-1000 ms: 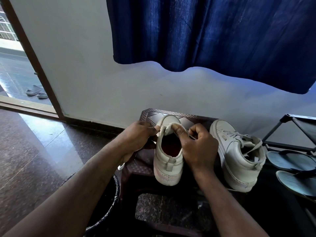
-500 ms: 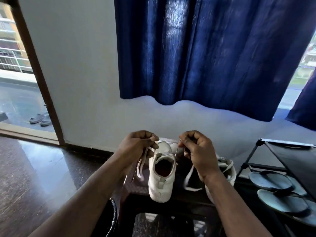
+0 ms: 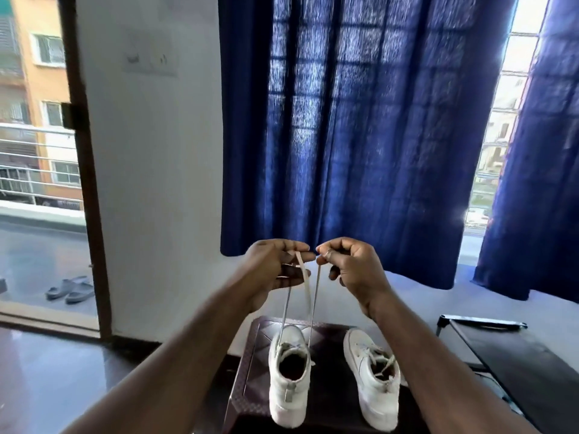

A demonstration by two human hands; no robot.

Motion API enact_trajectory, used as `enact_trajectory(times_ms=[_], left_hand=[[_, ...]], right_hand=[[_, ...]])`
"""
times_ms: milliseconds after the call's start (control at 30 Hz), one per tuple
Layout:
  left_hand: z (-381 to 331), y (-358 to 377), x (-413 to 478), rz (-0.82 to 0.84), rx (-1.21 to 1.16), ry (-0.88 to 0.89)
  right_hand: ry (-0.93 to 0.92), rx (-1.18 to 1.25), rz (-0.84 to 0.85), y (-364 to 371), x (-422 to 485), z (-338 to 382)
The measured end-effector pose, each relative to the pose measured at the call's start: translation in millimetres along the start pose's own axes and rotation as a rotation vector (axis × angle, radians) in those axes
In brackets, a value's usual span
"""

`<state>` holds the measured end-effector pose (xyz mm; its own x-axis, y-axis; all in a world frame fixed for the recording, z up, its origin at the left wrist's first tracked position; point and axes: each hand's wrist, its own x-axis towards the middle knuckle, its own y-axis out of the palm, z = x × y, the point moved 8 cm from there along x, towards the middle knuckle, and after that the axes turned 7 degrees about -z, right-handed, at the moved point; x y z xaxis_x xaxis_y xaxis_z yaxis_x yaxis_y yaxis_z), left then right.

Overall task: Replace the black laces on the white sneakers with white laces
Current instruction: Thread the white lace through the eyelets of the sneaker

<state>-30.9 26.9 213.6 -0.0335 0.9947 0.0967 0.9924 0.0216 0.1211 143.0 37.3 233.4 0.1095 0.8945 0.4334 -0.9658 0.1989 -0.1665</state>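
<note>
In front of you, the white lace (image 3: pixel 305 283) is flat woven cloth, matt. The left sneaker (image 3: pixel 289 380) and right sneaker (image 3: pixel 372 380) look smooth and matt, leather or synthetic. Your stool (image 3: pixel 250 364) is dark moulded plastic with a slight sheen. The blue curtain (image 3: pixel 360 136) is coarse-woven cloth; the floor (image 3: pixel 47 371) is glossy polished stone.

Your left grip (image 3: pixel 275 268) and right grip (image 3: pixel 351 267) pinch the white lace (image 3: pixel 315 296) ends, raised taut above the left sneaker (image 3: pixel 289 391) on the counter (image 3: pixel 250 368).
</note>
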Motion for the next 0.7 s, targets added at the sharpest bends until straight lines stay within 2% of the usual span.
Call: enact_trajectory(times_ms=[367,500,700], left_hand=[[-57,3,0,-0.045,0.157,0.201],[-68,8,6,-0.092,0.187,0.247],[-84,16,14,-0.111,0.185,0.312]], right_hand=[[-0.038,0.178,0.009,-8,8,52],[-0.067,0.216,-0.052,-15,14,60],[-0.103,0.152,-0.143,-24,30,63]])
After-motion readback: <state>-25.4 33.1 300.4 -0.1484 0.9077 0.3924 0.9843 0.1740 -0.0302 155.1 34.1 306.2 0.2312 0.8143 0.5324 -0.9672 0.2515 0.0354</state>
